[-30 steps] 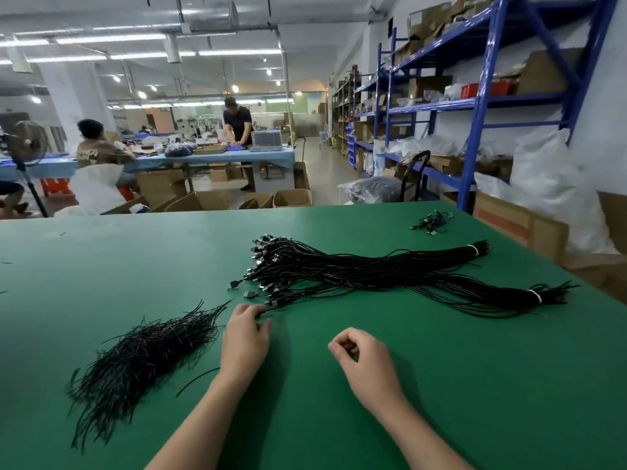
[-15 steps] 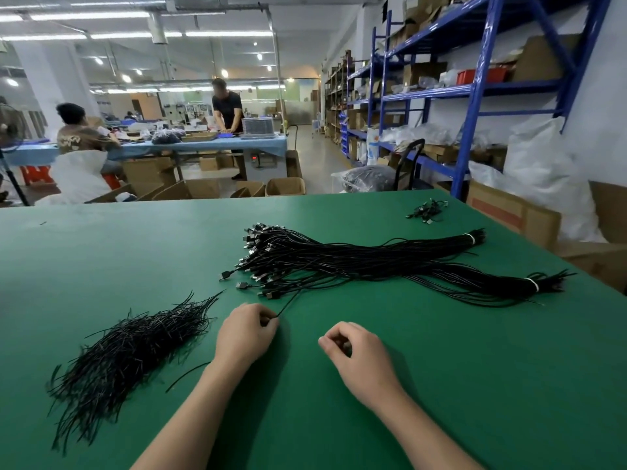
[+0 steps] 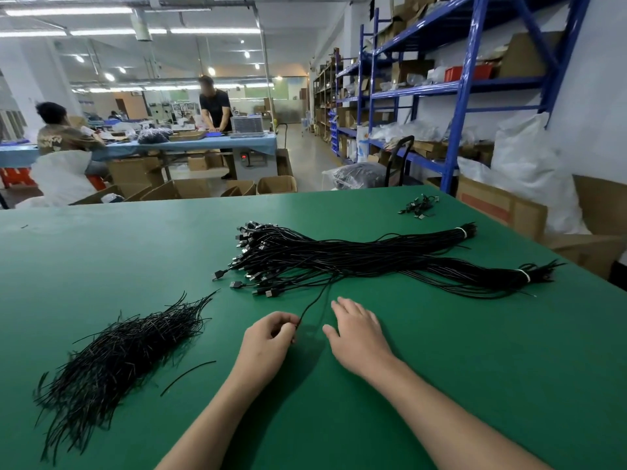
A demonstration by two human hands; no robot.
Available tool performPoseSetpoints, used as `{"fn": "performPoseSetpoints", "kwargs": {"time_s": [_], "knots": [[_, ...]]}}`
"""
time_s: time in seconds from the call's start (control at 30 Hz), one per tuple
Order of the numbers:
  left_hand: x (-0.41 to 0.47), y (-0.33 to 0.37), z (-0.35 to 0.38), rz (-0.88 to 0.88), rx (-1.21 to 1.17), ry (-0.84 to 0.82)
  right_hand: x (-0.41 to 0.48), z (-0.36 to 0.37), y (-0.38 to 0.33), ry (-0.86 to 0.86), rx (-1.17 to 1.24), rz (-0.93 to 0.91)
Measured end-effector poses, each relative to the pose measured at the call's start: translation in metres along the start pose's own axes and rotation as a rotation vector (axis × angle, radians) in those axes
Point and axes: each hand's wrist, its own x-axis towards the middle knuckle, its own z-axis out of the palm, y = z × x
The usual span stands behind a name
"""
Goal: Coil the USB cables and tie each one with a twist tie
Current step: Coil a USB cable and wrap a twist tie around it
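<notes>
Left grip (image 3: 268, 337) curled, fingertips pinching cable (image 3: 312, 302); right grip (image 3: 359, 330) flat, palm down, fingers spread; forearms bare.

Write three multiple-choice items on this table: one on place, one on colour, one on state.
1. Where is the tie pile relative to the cables?
A. right of them
B. left of them
C. on top of them
2. What colour is the table?
A. green
B. blue
C. grey
3. What is the left hand doing?
A. lying flat
B. holding a tie
C. pinching one cable
Answers: 1 B, the pile lies left of the cables, apart from them. 2 A, its surface is green all over. 3 C, its fingertips pinch a single cable.
</notes>
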Motion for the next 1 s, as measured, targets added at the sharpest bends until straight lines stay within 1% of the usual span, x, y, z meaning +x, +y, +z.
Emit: {"fn": "performPoseSetpoints", "kwargs": {"time_s": [0.13, 0.23, 0.3, 0.37, 0.43, 0.53, 0.6, 0.83, 1.0], "knots": [[0.001, -0.007, 0.001, 0.018, -0.067, 0.012, 0.052, -0.008, 0.019, -0.008, -0.147, 0.054], [0.002, -0.008, 0.004, 0.044, -0.075, -0.004, 0.085, -0.006, 0.027, -0.011, -0.222, 0.037], [0.001, -0.007, 0.004, 0.091, -0.094, 0.012, 0.102, 0.000, 0.027, -0.023, -0.192, 0.031], [-0.001, -0.005, 0.001, 0.162, -0.108, 0.033, 0.114, 0.006, 0.027, -0.048, -0.131, 0.084], [-0.001, 0.000, 0.000, 0.208, -0.122, -0.015, 0.123, 0.009, 0.030, -0.088, -0.098, 0.127], [-0.001, 0.012, -0.004, 0.230, -0.133, -0.109, 0.128, 0.011, 0.034, -0.113, -0.089, 0.137], [0.000, 0.022, -0.011, 0.256, -0.135, -0.131, 0.128, 0.010, 0.035, -0.109, -0.059, 0.141], [0.000, 0.058, -0.048, 0.309, -0.266, -0.196, 0.127, 0.006, 0.036, -0.101, 0.044, 0.143], [-0.005, 0.091, -0.079, 0.373, -0.405, -0.211, 0.129, 0.005, 0.037, -0.113, 0.024, 0.128]]}}
